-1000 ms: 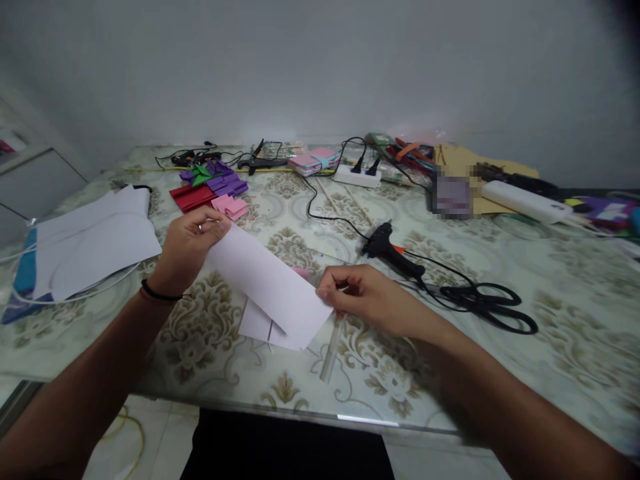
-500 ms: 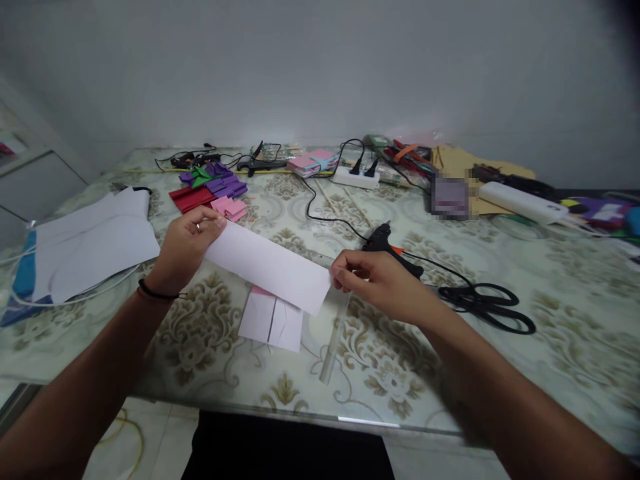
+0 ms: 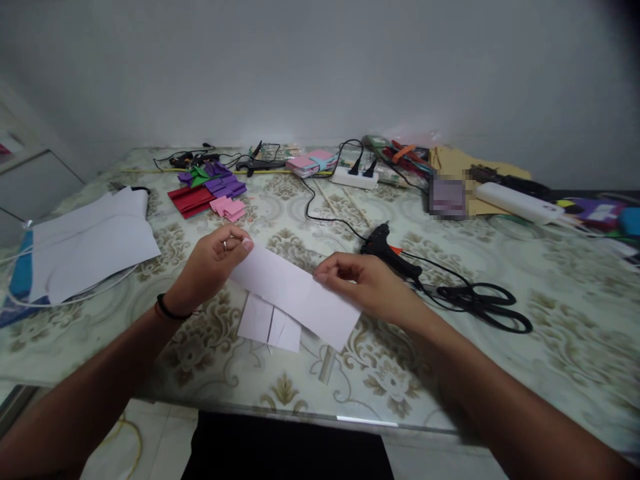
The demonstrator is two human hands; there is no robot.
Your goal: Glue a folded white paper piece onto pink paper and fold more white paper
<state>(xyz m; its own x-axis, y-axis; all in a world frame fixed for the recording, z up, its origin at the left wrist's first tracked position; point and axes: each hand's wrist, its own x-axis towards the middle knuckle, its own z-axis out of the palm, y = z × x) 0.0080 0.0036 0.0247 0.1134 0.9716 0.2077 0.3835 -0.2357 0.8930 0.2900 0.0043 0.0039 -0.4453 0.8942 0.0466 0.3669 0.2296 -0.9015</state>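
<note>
A strip of white paper (image 3: 295, 288) is held up at a slant over the table, its right end lower. My left hand (image 3: 213, 263) pinches its upper left corner between thumb and fingers. Along its upper edge, right of the middle, my right hand (image 3: 363, 280) pinches the strip. Below it lie small white paper pieces (image 3: 257, 320), partly covered by the strip. A clear flat stick (image 3: 327, 365), perhaps a ruler, shows only its lower end beneath the strip's right end.
Right of my hands lie a black glue gun (image 3: 385, 250) and black-handled scissors (image 3: 485, 307). White sheets (image 3: 95, 240) rest at left. Folded coloured papers (image 3: 193, 200), a white power strip (image 3: 355, 177), and a pink paper stack (image 3: 313, 162) are farther back.
The paper strip has shifted right and toward me. My left hand moved right and nearer with it, while my right hand's grip went from the strip's right end to farther along its upper edge.
</note>
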